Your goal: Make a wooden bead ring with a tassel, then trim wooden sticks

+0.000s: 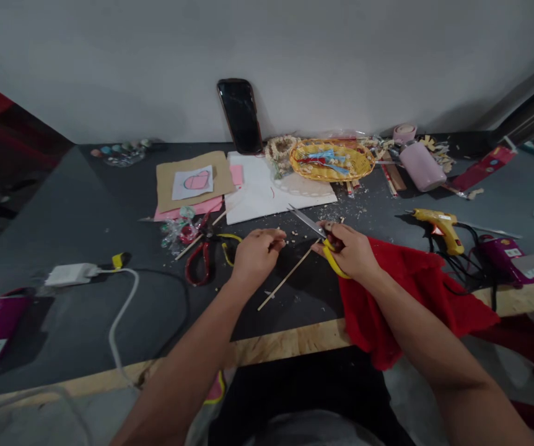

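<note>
My right hand (pixel 353 251) is closed around the yellow handles of a pair of scissors (pixel 306 220), whose blades point up and left. A thin wooden stick (pixel 288 277) slants across the dark table, its upper end at my right fingertips; whether they grip it I cannot tell. My left hand (pixel 255 257) hovers left of the blades with fingers curled and pinched together, and what they hold, if anything, is too small to name. Small pale cut bits (pixel 295 234) lie between my hands. Beneath my right forearm spreads a red fuzzy cloth (pixel 406 279).
Red-handled pliers (pixel 197 263) lie left of my left hand. Behind are a white sheet (pixel 253 195), a wicker basket (pixel 369 162) and a leaning phone (pixel 240 114). A yellow glue gun (pixel 441 226) rests at right. A white cable (pixel 125 310) crosses the left front edge.
</note>
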A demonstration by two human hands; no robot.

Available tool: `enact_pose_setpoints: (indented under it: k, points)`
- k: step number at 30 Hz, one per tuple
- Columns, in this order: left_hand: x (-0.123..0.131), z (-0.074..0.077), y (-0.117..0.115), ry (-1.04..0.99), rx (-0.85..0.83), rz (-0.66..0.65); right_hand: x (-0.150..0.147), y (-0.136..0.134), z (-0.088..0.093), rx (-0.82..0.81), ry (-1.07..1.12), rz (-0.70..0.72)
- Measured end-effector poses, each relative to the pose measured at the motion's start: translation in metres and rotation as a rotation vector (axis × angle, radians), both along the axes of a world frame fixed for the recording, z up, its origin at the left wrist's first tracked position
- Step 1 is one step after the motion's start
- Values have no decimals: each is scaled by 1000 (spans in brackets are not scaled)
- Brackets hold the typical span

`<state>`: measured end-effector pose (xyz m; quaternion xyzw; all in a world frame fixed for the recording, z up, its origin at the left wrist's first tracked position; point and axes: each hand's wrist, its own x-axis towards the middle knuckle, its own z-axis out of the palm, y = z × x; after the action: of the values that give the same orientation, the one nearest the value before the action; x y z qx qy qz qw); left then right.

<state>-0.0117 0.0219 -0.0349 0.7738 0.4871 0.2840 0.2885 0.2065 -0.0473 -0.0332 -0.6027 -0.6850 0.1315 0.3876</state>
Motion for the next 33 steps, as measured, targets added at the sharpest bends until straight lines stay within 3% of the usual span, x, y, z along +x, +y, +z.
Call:
enact_pose_setpoints:
  k: [3,7,14,21,25,28,33]
  points:
    - [3,-5,0,121,59,-49,-1,0,1,-18,-26,10]
    - [2,-5,2,140,125,-72,-1,0,1,-23,-29,7]
    - [-11,0,6,285,262,72,0,0,-1,-1,-5,14]
    - [-10,0,3,331,279,106,1,1,-2,-29,17,4]
    - [-5,17,-5,184,168,143,0,0,2,-24,28,11]
    - [-1,29,-16,-38,52,91,-1,-2,6,-25,-15,49]
    - [6,33,-27,-348,-28,0,-3,-5,10,-56,-63,123]
